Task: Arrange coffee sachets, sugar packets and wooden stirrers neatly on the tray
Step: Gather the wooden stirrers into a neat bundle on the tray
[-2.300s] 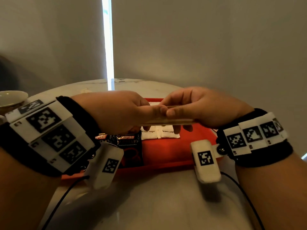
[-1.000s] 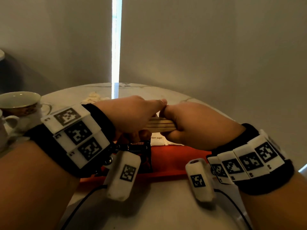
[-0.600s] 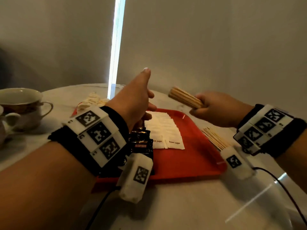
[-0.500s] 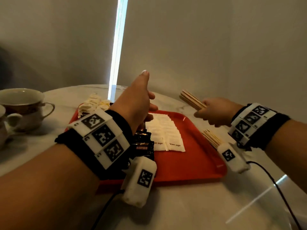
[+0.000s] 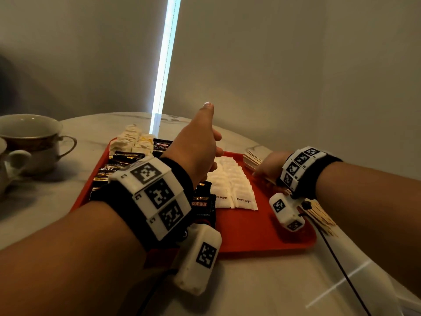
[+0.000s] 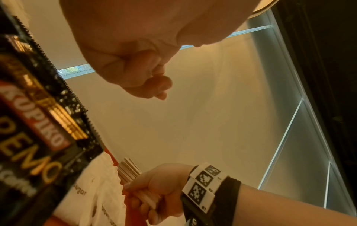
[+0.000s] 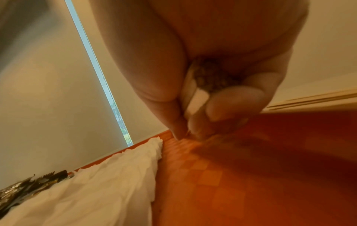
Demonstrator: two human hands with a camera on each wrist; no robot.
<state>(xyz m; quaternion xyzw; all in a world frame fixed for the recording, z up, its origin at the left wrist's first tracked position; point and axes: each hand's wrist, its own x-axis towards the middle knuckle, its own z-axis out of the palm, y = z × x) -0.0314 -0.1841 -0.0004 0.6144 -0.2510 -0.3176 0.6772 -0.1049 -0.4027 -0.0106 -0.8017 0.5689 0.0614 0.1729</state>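
A red tray (image 5: 262,236) holds black coffee sachets (image 5: 127,156) in a row on its left and overlapping white brown-sugar packets (image 5: 230,185) down its middle. My right hand (image 5: 262,169) grips a bundle of wooden stirrers (image 5: 251,159) low over the tray's bare right part, the bundle pointing away from me. In the left wrist view the right hand (image 6: 154,191) is wrapped round the stirrers (image 6: 129,169). My left hand (image 5: 211,144) hovers above the sachets, thumb raised, fingers curled, holding nothing.
Loose thin sticks (image 5: 319,215) lie on the marble table just off the tray's right edge. Two cups (image 5: 32,137) stand at the far left. Pale packets (image 5: 132,140) are piled at the tray's back left corner. A wall is close behind.
Both hands held the stirrer bundle together over the tray. The left hand let go and lifted away; the right hand carried the bundle right and lowered it toward the tray's right side.
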